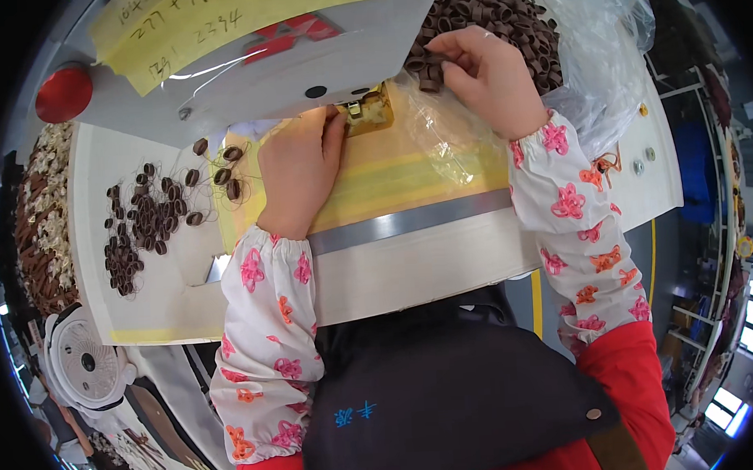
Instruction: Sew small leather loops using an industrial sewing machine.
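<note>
My left hand [300, 167] rests on the yellow-taped bed of a sewing machine [376, 33], its fingers pressed together beside the metal presser foot [354, 110]. What those fingertips hold, if anything, is hidden. At the near edge of a heap of small brown loops [510, 27], my right hand [494, 83] closes thumb and forefinger on one brown loop; a few more loops lie just under the fingers. Left of the machine bed, a scattered group of brown loops [153, 213] with loose threads lies on the white tabletop [178, 307].
A clear plastic bag [604, 49] spreads beside and under the heap. Small metal parts [639, 166] lie at the table's right. A metal strip [410, 223] crosses the table in front of the machine. A white fan [88, 361] stands off the left edge.
</note>
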`<state>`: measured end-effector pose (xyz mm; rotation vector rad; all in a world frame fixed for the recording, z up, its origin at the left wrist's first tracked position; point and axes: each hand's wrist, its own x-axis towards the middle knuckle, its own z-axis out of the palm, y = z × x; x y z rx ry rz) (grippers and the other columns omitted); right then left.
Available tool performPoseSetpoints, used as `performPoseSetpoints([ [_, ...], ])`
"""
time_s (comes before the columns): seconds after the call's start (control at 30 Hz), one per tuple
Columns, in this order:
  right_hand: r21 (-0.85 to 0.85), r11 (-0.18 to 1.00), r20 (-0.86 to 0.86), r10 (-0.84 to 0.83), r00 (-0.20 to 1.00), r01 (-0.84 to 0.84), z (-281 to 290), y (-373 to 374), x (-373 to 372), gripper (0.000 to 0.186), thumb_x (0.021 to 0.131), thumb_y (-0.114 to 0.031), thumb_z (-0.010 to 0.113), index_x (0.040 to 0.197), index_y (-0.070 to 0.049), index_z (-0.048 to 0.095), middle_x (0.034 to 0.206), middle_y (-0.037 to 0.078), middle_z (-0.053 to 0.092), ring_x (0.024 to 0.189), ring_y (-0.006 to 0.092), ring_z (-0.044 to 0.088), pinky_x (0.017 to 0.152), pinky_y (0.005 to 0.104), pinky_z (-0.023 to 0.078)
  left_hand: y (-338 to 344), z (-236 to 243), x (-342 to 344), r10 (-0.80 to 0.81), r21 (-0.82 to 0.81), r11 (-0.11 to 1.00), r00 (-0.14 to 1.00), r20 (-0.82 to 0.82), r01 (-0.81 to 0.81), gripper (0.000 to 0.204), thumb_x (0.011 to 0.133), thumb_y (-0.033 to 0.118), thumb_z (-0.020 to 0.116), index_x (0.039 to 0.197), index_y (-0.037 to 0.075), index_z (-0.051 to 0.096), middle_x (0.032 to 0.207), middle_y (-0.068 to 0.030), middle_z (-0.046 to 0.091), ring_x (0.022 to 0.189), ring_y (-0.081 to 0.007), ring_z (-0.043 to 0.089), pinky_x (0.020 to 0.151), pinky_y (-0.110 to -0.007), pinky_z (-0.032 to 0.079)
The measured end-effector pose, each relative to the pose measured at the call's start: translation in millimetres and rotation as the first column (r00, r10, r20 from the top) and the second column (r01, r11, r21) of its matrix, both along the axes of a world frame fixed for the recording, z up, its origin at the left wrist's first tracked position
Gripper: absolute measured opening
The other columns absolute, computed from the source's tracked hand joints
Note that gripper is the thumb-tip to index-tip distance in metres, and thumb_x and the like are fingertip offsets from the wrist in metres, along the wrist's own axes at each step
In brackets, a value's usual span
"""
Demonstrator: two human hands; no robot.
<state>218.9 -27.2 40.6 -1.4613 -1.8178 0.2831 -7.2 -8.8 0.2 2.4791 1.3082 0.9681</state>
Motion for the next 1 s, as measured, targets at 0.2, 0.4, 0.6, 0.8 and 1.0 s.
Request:
performPoseSetpoints([
  [0.2,-0.429,0.790,-0.775,-0.073,0.628,-0.438,-8.7,-9.7,-43.1,0.019,0.077,0.003,0.052,0.096,0.006,0.055,0.083,0.007,0.059,0.069,0.0114,0.060,0.063,0.0217,0.049,-0.1,9.0,-5.9,0.037,-0.329,0.943,0.966,0.254,0.050,0.019,0.082,0.019,0.057,0.087,0.001,0.063,0.067,-0.0105,0.061,0.055,-0.0182,0.056,0.052,-0.028,0.043],
  [0.4,-0.450,0.793,-0.761,-0.100,0.641,-0.411,-17.8,-13.7,-50.9,0.021,0.076,0.002,0.061,0.095,0.007,0.055,0.086,0.009,0.060,0.077,0.0148,0.062,0.070,0.0240,0.051,0.0,15.0,-9.7,0.049,-0.591,0.761,0.884,0.464,0.268,0.026,0.082,0.025,0.060,0.084,-0.002,0.062,0.064,-0.0009,0.058,0.057,-0.0053,0.049,0.052,-0.020,0.040],
  [0.6,-0.023,0.975,-0.245,0.207,0.947,-0.219,-33.8,-20.2,-70.3,0.018,0.072,0.002,0.062,0.089,0.000,0.056,0.083,0.008,0.059,0.071,0.0197,0.061,0.063,0.0280,0.051,2.9,18.6,-8.8,-0.127,-0.562,0.771,0.938,0.323,0.298,0.026,0.077,0.025,0.065,0.084,0.000,0.062,0.064,-0.0033,0.059,0.056,-0.0078,0.051,0.053,-0.022,0.041],
  [0.8,0.138,0.966,0.006,0.219,0.976,-0.218,-38.0,-22.8,-74.8,0.017,0.068,0.003,0.059,0.082,-0.004,0.055,0.084,0.009,0.055,0.066,0.0282,0.056,0.055,0.0326,0.047,3.1,16.5,-10.9,-0.169,-0.530,0.781,0.929,0.330,0.330,0.021,0.075,0.021,0.065,0.083,0.001,0.062,0.062,-0.0074,0.057,0.052,-0.0105,0.049,0.051,-0.024,0.040],
  [1.0,0.146,0.966,-0.008,0.218,0.976,-0.215,-36.7,-24.0,-72.6,0.015,0.069,0.000,0.060,0.082,-0.003,0.055,0.077,0.009,0.058,0.062,0.0248,0.058,0.054,0.0313,0.047,4.2,18.1,-13.7,-0.169,-0.504,0.819,0.954,0.246,0.275,0.019,0.075,0.020,0.065,0.083,0.002,0.063,0.061,-0.0083,0.057,0.051,-0.0145,0.049,0.051,-0.025,0.040],
])
